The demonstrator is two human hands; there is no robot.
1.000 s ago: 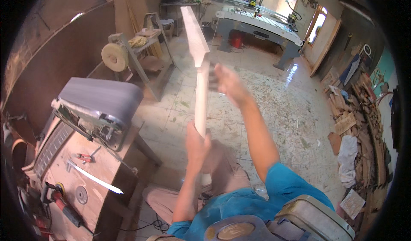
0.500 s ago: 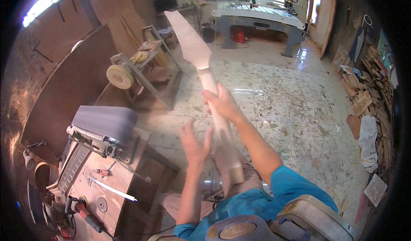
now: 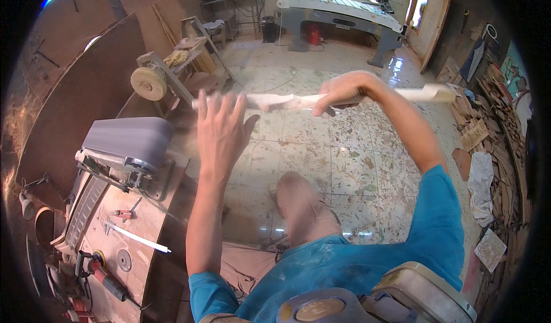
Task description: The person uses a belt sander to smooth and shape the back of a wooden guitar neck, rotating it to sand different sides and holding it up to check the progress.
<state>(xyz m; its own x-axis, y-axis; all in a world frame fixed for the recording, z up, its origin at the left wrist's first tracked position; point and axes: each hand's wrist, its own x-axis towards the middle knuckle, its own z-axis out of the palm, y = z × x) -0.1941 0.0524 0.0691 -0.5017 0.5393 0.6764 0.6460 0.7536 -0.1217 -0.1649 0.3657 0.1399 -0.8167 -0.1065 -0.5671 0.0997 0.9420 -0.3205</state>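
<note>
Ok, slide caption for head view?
Right hand grips a long, pale wooden neck-shaped piece crosswise; left hand at its left end.

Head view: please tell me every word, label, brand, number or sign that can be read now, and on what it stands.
No text can be read.
Wooden guitar neck: no writing visible; motion blurs it.
Oval badge at the lower edge: markings too unclear to read.
Angle grinder: any print is too small.
CNC router: any label is too small.

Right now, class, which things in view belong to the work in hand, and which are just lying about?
In use:
- pale wooden piece, in the right hand
- left hand, at the piece's left end; contact blurred

Lying about:
- red-and-black power tool, grey disc, red-handled tool, on the bench
- wood scraps, at the right
</note>
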